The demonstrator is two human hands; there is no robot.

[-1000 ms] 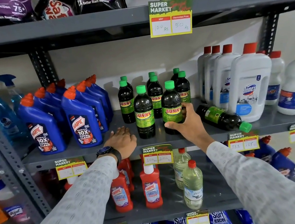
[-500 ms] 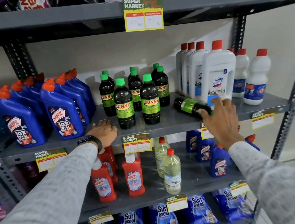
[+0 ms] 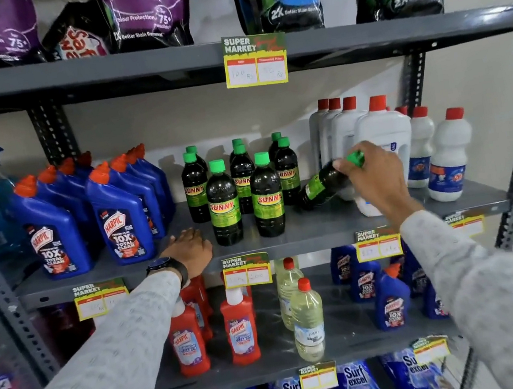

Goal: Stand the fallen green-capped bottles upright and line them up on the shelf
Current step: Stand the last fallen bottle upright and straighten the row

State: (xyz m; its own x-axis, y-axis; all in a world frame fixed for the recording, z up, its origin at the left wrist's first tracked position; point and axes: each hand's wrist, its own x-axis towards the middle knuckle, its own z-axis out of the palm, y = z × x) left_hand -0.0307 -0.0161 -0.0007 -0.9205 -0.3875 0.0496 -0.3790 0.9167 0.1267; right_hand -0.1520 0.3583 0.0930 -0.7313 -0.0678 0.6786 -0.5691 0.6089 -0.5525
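Right hand (image 3: 374,177) clamped on neck of tilted dark green-capped plastic bottle (image 3: 323,185), base on grey metal shelf (image 3: 319,230). Left hand (image 3: 190,248) flat, holding nothing. Risk: swinging base could topple 2 upright front bottles (image 3: 266,194); white red-capped jug (image 3: 383,130) crowded behind.

SUNNY on green-capped bottles (image 3: 267,199), HARPIC on blue bottles (image 3: 121,226), SUPER MARKET price tag (image 3: 255,60)

right hand (image 3: 374,177) has gripped and tilted up the fallen bottle (image 3: 323,185).
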